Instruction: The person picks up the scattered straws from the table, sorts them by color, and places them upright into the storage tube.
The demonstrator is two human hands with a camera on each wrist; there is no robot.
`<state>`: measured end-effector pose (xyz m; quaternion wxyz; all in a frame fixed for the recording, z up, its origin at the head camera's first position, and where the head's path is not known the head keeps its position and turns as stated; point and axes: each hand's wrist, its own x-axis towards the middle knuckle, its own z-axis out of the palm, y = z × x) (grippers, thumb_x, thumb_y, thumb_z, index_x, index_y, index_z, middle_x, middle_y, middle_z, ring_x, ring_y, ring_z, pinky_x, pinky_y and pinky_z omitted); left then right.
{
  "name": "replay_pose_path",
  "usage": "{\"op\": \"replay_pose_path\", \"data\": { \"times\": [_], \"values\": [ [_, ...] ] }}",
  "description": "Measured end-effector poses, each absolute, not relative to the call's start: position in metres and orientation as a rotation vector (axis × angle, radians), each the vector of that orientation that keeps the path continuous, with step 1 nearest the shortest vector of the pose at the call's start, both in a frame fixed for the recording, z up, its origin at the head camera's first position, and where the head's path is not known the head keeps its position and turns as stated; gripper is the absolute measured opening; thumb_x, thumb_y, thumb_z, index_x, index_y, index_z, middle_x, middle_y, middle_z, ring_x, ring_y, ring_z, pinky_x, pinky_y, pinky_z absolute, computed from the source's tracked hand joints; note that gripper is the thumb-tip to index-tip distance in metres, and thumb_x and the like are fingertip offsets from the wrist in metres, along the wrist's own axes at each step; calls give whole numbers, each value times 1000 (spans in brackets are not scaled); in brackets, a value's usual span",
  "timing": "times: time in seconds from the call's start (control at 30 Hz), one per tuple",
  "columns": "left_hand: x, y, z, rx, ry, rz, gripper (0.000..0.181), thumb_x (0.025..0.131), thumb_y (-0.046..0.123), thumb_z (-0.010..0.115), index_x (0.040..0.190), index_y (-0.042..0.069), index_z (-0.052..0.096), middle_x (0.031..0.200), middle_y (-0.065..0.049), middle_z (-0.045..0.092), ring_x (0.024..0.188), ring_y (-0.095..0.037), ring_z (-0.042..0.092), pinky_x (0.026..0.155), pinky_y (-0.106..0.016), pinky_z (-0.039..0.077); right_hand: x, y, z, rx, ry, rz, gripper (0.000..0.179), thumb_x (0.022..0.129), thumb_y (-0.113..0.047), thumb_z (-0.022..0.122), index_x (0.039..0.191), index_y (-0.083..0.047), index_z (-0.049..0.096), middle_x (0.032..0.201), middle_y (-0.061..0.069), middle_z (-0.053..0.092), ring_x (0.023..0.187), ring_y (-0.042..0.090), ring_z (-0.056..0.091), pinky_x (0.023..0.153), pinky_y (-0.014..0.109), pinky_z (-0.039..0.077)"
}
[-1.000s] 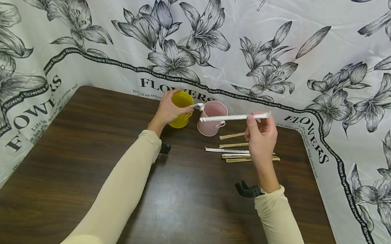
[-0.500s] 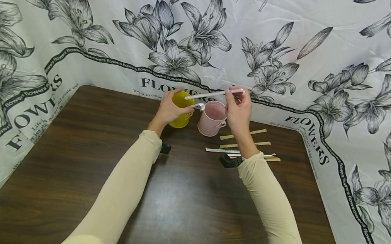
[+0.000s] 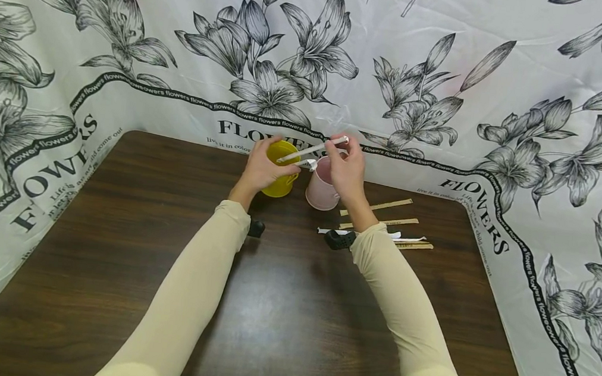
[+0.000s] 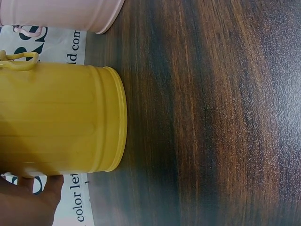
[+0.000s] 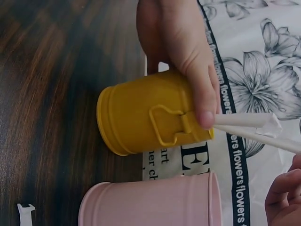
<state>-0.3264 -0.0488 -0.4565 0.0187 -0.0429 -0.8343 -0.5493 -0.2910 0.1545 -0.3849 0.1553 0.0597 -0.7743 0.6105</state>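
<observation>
My left hand (image 3: 259, 169) grips a small yellow metal bucket (image 3: 279, 188) at its rim, fingers round the far side and thumb on the near side. One white paper-wrapped straw (image 3: 307, 163) sticks out over the rim beside the thumb. My right hand (image 3: 349, 171) pinches a second white wrapped straw (image 3: 312, 150) near its upper end; it slants down leftward, its lower end at the yellow bucket's mouth. A pink bucket (image 3: 321, 193) stands right of the yellow one, partly behind the right hand. The right wrist view shows the yellow bucket's wire handle (image 5: 157, 125) hanging down.
Several wrapped straws lie on the dark wooden table (image 3: 280, 305), right of the buckets: tan ones (image 3: 392, 204) and white ones (image 3: 324, 230). A white cloth with printed flowers (image 3: 266, 89) hangs along the table's back and sides.
My right hand has carried its straw leftward from over the straws on the table to the yellow bucket, its end now at the mouth. The left hand has stayed on the bucket.
</observation>
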Motion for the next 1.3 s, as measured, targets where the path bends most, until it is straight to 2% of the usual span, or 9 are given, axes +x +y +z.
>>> {"op": "replay_pose_path", "data": {
  "times": [0.17, 0.33, 0.57, 0.7, 0.97, 1.1, 1.13, 1.2, 1.3],
  "values": [
    [-327, -50, -457, -124, -2603, -1707, 95, 74, 43, 91, 154, 25, 42, 158, -8, 36, 142, -30, 35, 119, -51, 35, -286, 159, -385, 169, -2256, 1758, 38, 99, -25, 68, 128, -3, 59, 115, 5, 61, 73, 6, 51, 67, 18, 43],
    [-326, -52, -458, -109, -2616, -1702, 96, 73, 46, 90, 154, 26, 42, 159, -7, 35, 143, -30, 34, 119, -52, 34, -278, 171, -387, 173, -2262, 1778, 43, 98, -22, 69, 133, 0, 57, 122, 12, 61, 67, 6, 49, 62, 16, 43],
    [-325, -54, -457, -124, -2619, -1693, 97, 73, 46, 90, 155, 25, 41, 160, -8, 34, 143, -32, 33, 120, -53, 33, -256, 206, -407, 170, -2339, 1789, 38, 99, -17, 66, 131, 1, 55, 118, 10, 58, 64, 5, 51, 56, 17, 43],
    [-324, -55, -457, -119, -2606, -1704, 96, 73, 44, 91, 154, 25, 42, 159, -9, 34, 143, -32, 34, 119, -53, 33, -240, 230, -421, 129, -2443, 1731, 42, 99, -21, 68, 132, 1, 56, 118, 9, 59, 65, 5, 51, 56, 17, 43],
    [-327, -50, -458, -126, -2598, -1724, 95, 72, 45, 91, 153, 26, 44, 159, -8, 34, 143, -31, 34, 119, -52, 34, -203, 280, -456, 14, -2759, 1554, 40, 100, -25, 67, 130, 1, 60, 116, 15, 62, 70, 9, 58, 59, 20, 46],
    [-326, -49, -456, -122, -2583, -1732, 94, 73, 43, 91, 152, 26, 45, 159, -8, 35, 142, -31, 34, 119, -52, 34, -190, 296, -478, 15, -2856, 1418, 43, 99, -25, 67, 133, 0, 58, 129, 20, 56, 83, 18, 57, 69, 26, 49],
    [-326, -49, -456, -122, -2584, -1732, 94, 73, 43, 91, 152, 26, 45, 159, -8, 35, 142, -31, 34, 119, -52, 34, -188, 298, -483, 28, -2878, 1376, 45, 99, -25, 67, 136, -1, 55, 134, 22, 52, 86, 22, 56, 72, 29, 50],
    [-326, -49, -455, -124, -2594, -1730, 94, 73, 44, 91, 153, 26, 44, 160, -7, 34, 143, -31, 34, 120, -52, 33, -185, 302, -493, 78, -2916, 1280, 50, 99, -22, 67, 141, 0, 50, 141, 25, 42, 102, 30, 55, 85, 39, 51],
    [-325, -51, -455, -126, -2611, -1726, 95, 73, 45, 90, 154, 26, 43, 161, -8, 32, 144, -32, 33, 120, -53, 33, -184, 302, -501, 159, -2957, 1159, 56, 99, -18, 68, 146, 1, 44, 145, 27, 35, 122, 41, 47, 101, 55, 45]
  ]
}}
